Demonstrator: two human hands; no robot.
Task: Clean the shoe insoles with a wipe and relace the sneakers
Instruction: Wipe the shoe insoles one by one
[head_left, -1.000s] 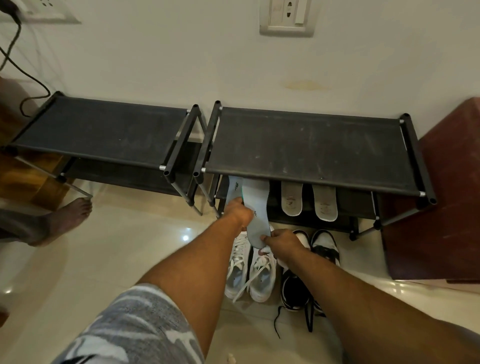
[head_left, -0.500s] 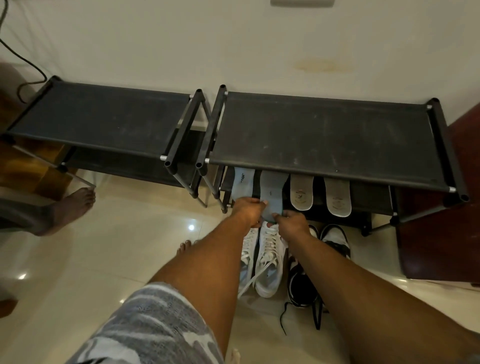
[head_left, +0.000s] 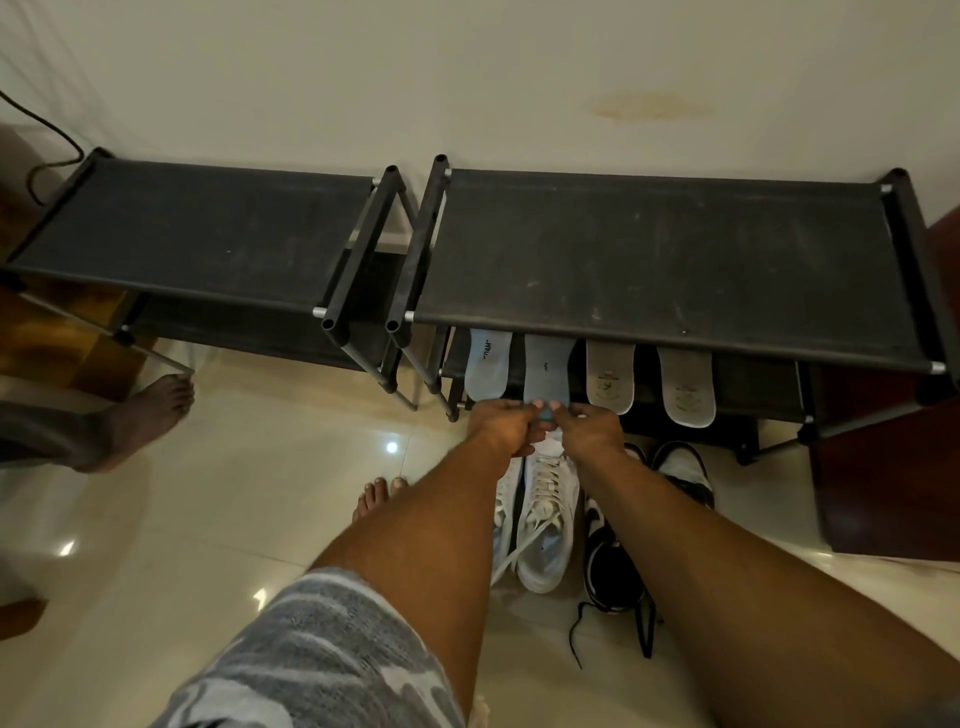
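Pinching the near end of a flat grey-blue foam insole (head_left: 545, 371), the left hand (head_left: 506, 423) and right hand (head_left: 589, 428) meet just in front of the black fabric-topped shoe rack (head_left: 649, 249), and the insole lies on the rack's lower shelf. A matching grey-blue insole (head_left: 487, 366) and two beige insoles (head_left: 610, 376) share that shelf, while white laced sneakers (head_left: 545, 519) stand on the floor before the rack.
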